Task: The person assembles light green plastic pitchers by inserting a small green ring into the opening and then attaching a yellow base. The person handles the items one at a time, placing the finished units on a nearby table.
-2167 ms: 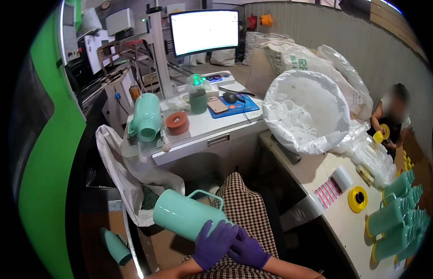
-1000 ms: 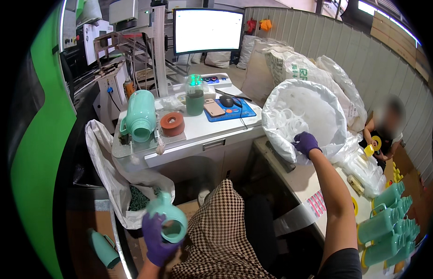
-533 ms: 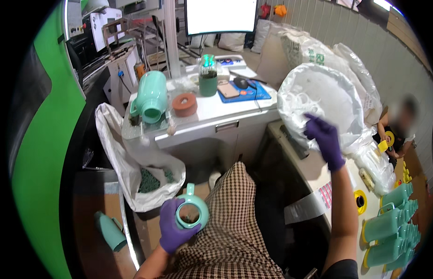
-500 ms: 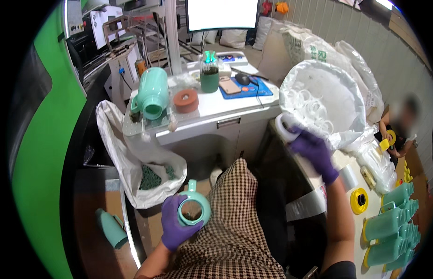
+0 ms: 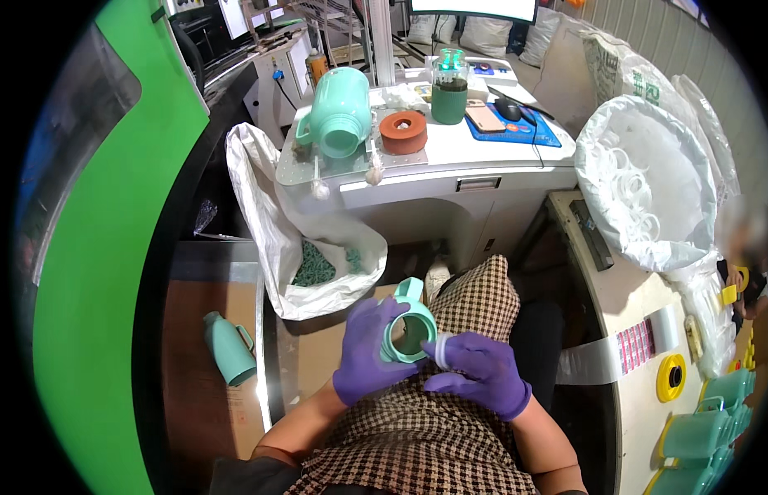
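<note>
My left hand (image 5: 369,345), in a purple glove, is wrapped round a mint-green jug body (image 5: 426,311) above my lap. Its round open mouth faces up toward me, and its handle points away. Close to the right side of that mouth, my right hand (image 5: 485,373), also gloved, pinches a white plastic ring (image 5: 441,351) between thumb and fingers. The ring is held on edge, at or nearly at the rim; whether it touches cannot be made out.
A lined basket (image 5: 648,186) of white rings stands at right, beyond several finished-looking green jugs (image 5: 702,433) and a yellow ring (image 5: 671,377). A white sack (image 5: 318,307) holds green scraps. Another jug (image 5: 230,351) lies at left. The white desk (image 5: 384,194) bears a jug and orange tape.
My right hand has brought the white ring from beside the basket down to the jug in my left hand. The view has swung, shifting the scene rightward and up.
</note>
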Available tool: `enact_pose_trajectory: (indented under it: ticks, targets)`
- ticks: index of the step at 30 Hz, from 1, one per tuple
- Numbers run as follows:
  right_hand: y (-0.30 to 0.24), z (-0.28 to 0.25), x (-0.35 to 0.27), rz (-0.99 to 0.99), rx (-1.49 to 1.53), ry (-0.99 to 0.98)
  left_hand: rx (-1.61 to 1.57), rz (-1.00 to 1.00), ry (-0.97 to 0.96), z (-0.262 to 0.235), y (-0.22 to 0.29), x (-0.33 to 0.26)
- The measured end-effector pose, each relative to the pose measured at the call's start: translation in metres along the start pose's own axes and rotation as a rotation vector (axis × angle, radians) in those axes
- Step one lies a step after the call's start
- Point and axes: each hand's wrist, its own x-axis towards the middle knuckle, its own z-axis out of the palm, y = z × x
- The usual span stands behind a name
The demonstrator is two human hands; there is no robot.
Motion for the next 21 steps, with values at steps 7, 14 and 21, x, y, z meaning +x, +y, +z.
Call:
enact_pose_trajectory:
  ticks: [7, 14, 21]
  targets:
    - [0.01, 0.033, 0.014, 0.041, -0.134, 0.044, 0.027, 0.029, -0.063, 0.005, 0.0, 0.003]
    - [-0.001, 0.047, 0.018, 0.258, -0.397, 0.019, 0.018, 0.067, -0.094, 0.01, 0.003, 0.008]
    - [0.007, 0.047, 0.01, 0.248, -0.443, 0.001, 0.066, 0.071, -0.148, 0.01, 0.01, 0.011]
